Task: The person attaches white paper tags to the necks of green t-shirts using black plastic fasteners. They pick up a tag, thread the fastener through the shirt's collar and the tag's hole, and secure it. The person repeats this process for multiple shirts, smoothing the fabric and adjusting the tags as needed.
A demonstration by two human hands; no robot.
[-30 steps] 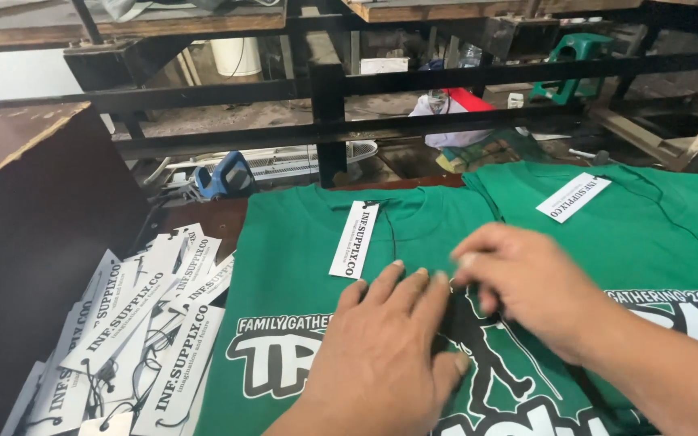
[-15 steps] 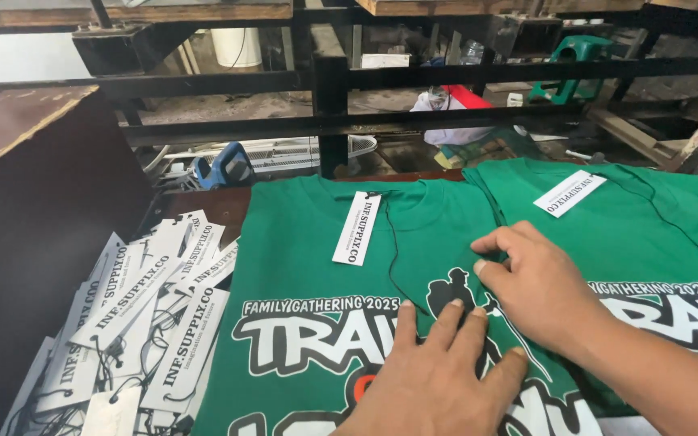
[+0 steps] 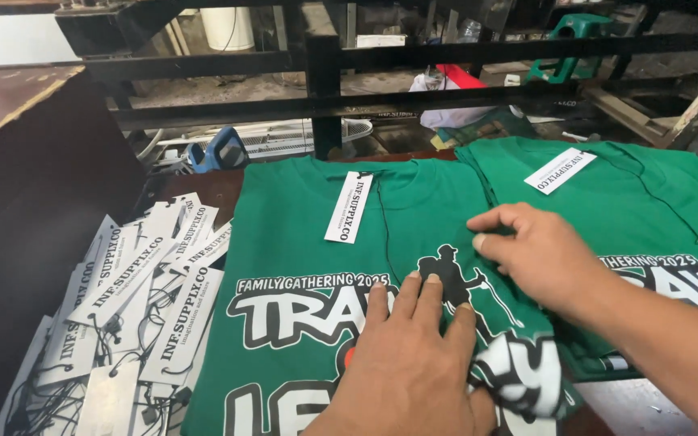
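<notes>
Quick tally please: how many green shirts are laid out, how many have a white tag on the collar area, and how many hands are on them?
Green shirts: 2, the left shirt and the right shirt
White hang tags on shirts: 2, left tag, right tag
Hands on the shirts: 2, left hand, right hand
Total: 6
The loose tag pile is too overlapped to count.
</notes>
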